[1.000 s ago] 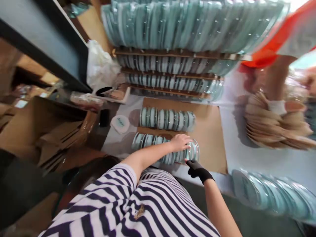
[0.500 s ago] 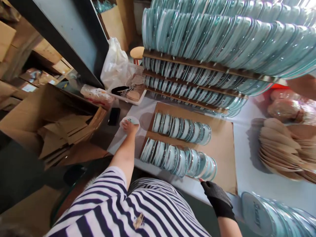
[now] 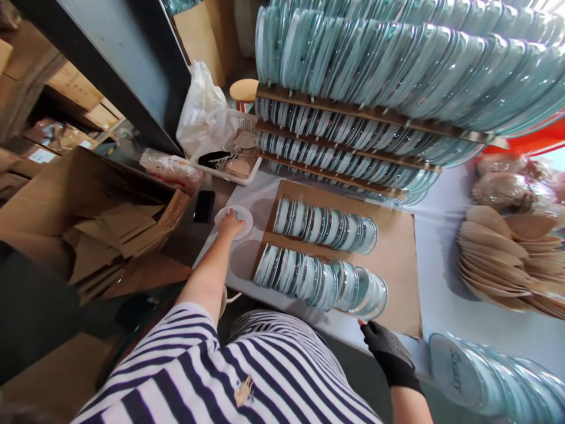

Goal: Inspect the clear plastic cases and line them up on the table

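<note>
Over at the table's [image 3: 430, 229] left edge, the white disc [image 3: 247, 226] is being touched by the left hand [image 3: 229, 225], thumb and fingers parted. Along the front edge, the gloved right hand [image 3: 389, 348] is held near the glass discs [image 3: 295, 277]; its finger spread cannot be told.

On the bench [image 3: 427, 241], a cardboard sheet [image 3: 397, 265] carries a front row of discs [image 3: 295, 274] and a back row [image 3: 326, 225]. Behind stands a rack [image 3: 384, 115]; a round piece [image 3: 248, 224] lies left, stacked pads [image 3: 489, 259] right.

Through my one feed I look from the person's head, forward and down, close over the striped shirt [image 3: 229, 368], at the table [image 3: 435, 282] and the rack [image 3: 379, 113] beyond.
</note>
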### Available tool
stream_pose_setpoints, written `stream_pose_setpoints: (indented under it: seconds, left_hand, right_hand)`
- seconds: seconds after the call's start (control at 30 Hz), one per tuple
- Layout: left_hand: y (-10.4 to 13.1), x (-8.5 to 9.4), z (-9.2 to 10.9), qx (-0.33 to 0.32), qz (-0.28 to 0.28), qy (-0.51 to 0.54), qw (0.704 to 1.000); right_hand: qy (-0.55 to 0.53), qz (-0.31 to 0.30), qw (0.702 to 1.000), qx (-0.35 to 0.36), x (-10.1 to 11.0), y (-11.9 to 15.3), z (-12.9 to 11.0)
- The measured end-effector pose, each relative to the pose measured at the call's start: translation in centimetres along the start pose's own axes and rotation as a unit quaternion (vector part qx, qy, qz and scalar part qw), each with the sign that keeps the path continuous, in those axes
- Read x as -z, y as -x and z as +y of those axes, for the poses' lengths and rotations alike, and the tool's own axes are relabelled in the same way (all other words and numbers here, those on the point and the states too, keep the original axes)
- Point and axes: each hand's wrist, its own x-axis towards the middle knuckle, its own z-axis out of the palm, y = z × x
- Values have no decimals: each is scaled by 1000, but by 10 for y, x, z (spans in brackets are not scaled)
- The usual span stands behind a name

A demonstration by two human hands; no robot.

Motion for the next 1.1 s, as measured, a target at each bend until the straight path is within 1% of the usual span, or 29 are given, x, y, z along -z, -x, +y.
stream_pose_setpoints:
  seconds: [0.1,0.17,0.23,0.3,0.37,0.43,0.57,0.67,0.77,0.87,0.97,1.1]
  left_hand:
    - [11,1,-12,-40,-8,-16,999]
    - [20,-6,-12,-40,11,-27,999]
    - [27,-16,-6,-26,39,-32,998]
    - [30,-26,2,-15,56,-24,998]
    - [29,-33,9,-10,53,-15,998]
    - [25,-35,11,2,41,-9,999]
    - [16,-31,2,31,31,-20,999]
    - [10,-24,-2,18,21,-44,999]
    - [5,-15,-2,11,0,-62,998]
    - [4,-9,-3,2,-14,-62,998]
    - [8,-9,-9,9,-9,-43,999]
    - [16,-17,-22,50,11,-1,999]
  right_hand:
    - [-1,-1,1000,3,-4,-1,1]
    - [0,-2,1000,7,-6,-2,2]
    - [1,-2,1000,11,-6,-2,2]
    - [2,-2,1000,14,-5,-1,2]
    - [6,-10,1000,12,-2,1,2]
    - [15,-19,1000,7,0,5,3]
    - [21,-31,999,3,0,11,6]
    - [21,-43,999,-12,-6,10,12]
    - [17,-44,999,-2,-14,4,16]
    - [16,-44,999,4,-17,0,16]
    - [14,-51,999,2,-16,0,11]
    - [11,-44,999,3,-17,1,10]
